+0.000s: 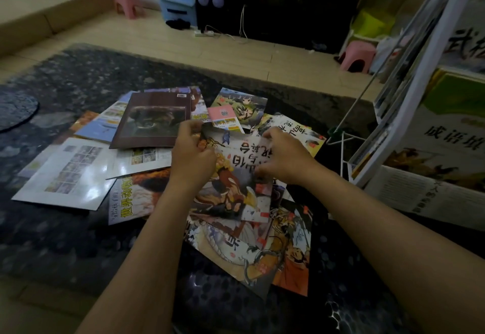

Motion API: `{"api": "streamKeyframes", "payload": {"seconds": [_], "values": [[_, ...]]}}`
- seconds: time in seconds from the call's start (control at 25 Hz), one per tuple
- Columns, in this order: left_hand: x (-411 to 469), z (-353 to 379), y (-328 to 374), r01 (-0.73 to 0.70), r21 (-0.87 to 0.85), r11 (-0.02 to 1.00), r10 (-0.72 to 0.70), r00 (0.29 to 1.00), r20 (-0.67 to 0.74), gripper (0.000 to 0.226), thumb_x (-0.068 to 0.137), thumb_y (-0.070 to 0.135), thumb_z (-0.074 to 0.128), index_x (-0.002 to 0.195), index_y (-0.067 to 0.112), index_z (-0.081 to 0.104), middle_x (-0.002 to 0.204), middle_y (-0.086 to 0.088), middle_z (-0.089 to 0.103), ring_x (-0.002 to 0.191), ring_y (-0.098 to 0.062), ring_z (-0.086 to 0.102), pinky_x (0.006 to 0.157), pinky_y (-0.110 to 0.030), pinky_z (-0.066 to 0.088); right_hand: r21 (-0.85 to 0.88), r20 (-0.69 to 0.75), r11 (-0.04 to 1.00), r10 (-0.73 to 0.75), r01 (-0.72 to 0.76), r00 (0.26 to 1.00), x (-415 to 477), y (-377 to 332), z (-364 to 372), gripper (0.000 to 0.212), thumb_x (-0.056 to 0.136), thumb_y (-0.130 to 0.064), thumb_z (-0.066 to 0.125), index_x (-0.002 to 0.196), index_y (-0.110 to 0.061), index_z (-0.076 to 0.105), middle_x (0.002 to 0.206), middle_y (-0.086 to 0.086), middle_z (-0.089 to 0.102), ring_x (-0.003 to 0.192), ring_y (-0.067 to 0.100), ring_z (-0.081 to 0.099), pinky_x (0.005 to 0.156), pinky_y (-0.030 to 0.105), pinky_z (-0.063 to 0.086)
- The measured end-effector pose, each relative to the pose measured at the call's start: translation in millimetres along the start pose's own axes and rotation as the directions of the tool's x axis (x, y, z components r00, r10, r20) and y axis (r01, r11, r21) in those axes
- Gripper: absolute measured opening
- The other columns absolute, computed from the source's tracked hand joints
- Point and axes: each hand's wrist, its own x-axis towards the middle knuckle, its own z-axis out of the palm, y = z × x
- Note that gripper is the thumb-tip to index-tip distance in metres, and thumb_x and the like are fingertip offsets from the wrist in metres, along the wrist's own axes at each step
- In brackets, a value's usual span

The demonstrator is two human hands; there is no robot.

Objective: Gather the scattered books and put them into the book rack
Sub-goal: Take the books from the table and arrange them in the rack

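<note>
At least ten thin glossy picture books lie on one dark patterned rug; two pink plastic stools stand far, one white book rack at right

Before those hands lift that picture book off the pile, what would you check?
1. Left hand grips the picture book at its left edge: ok.
2. Right hand grips its right side: ok.
3. Book free of the other books beneath: cannot tell; it overlaps them.
4. Book rack close on the right: ok.
5. Free slot in the rack: cannot tell; books already fill the visible part.
</note>
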Motion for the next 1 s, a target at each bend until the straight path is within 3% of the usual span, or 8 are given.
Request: {"api": "streamKeyframes", "payload": {"seconds": [0.12,0.28,0.44,0.52,0.64,0.8,0.88,1.0], "values": [[0,-3,4,0.028,-0.170,0.985,-0.048,0.992,-0.115,0.054,0.085,-0.010,0.051,0.123,0.028,0.050,0.106,-0.009,0.065,0.079,-0.021,0.066,0.058,-0.025,0.054,0.436,-0.024,0.885,0.192,-0.163,0.981,-4,-3,-1,0.063,0.078,-0.016,0.080,0.126,-0.022,0.041,0.109,0.005,0.060,0.094,0.022,0.064,0.077,0.043,0.060],[6,-7,6,0.118,-0.397,0.910,-0.232,0.939,-0.254,0.055,0.078,-0.012,0.053,0.117,0.027,0.050,0.114,-0.005,0.059,0.096,-0.022,0.066,0.075,-0.042,0.061,0.562,0.139,0.767,0.280,-0.308,0.950,-10,-1,-1,0.023,0.087,0.003,0.067,0.101,-0.012,0.057,0.110,0.018,0.064,0.088,0.033,0.070,0.070,0.047,0.062],[4,-12,7,0.197,-0.188,0.962,-0.245,0.927,-0.284,0.032,0.083,0.003,0.057,0.110,0.019,0.052,0.108,-0.004,0.058,0.090,-0.015,0.059,0.066,-0.029,0.050,0.836,-0.040,0.522,0.365,-0.169,0.930,-6,-11,-17,0.022,0.093,0.001,0.059,0.099,-0.020,0.058,0.109,0.015,0.061,0.094,0.033,0.068,0.072,0.051,0.062],[2,-10,6,0.212,-0.103,0.972,-0.229,0.952,-0.205,0.026,0.085,0.011,0.061,0.108,0.018,0.052,0.102,-0.003,0.058,0.091,-0.017,0.060,0.065,-0.029,0.047,0.782,-0.275,0.624,0.344,0.000,0.898,-1,-18,-32,0.021,0.096,-0.007,0.060,0.094,-0.028,0.059,0.102,0.009,0.065,0.095,0.030,0.067,0.078,0.054,0.060],[1,-4,7,0.131,-0.020,0.991,-0.133,0.981,-0.143,0.031,0.086,0.018,0.064,0.114,0.019,0.049,0.105,-0.002,0.058,0.095,-0.017,0.060,0.067,-0.028,0.047,0.529,-0.457,0.824,0.076,0.202,0.886,-1,-29,-50,0.017,0.102,-0.016,0.052,0.095,-0.029,0.060,0.095,0.006,0.067,0.089,0.025,0.068,0.075,0.044,0.061],[-2,6,16,-0.349,0.158,0.924,0.363,0.930,-0.066,0.063,0.082,0.025,0.060,0.141,0.025,0.039,0.134,0.006,0.048,0.121,-0.011,0.051,0.100,-0.040,0.048,0.119,-0.345,0.920,-0.315,0.374,0.884,-3,-44,-59,0.018,0.101,-0.019,0.056,0.116,-0.017,0.064,0.090,-0.008,0.061,0.086,0.010,0.063,0.071,0.030,0.057],[-10,12,31,-0.457,0.061,0.887,0.453,0.889,0.070,0.071,0.087,0.016,0.062,0.149,0.026,0.030,0.127,0.016,0.047,0.111,-0.005,0.057,0.090,-0.031,0.055,0.038,-0.317,0.907,-0.387,0.419,0.866,-3,-51,-54,0.021,0.097,-0.021,0.062,0.117,-0.014,0.064,0.092,-0.007,0.062,0.085,0.007,0.061,0.073,0.026,0.055],[-10,13,40,-0.504,0.004,0.864,0.496,0.852,0.166,0.076,0.089,0.003,0.057,0.152,0.033,0.026,0.114,0.016,0.049,0.092,-0.024,0.061,0.080,-0.046,0.058,0.001,-0.284,0.889,-0.438,0.458,0.853,-6,-54,-45,0.024,0.093,-0.026,0.069,0.113,-0.015,0.062,0.093,-0.008,0.063,0.082,0.005,0.062,0.073,0.023,0.053]]}}
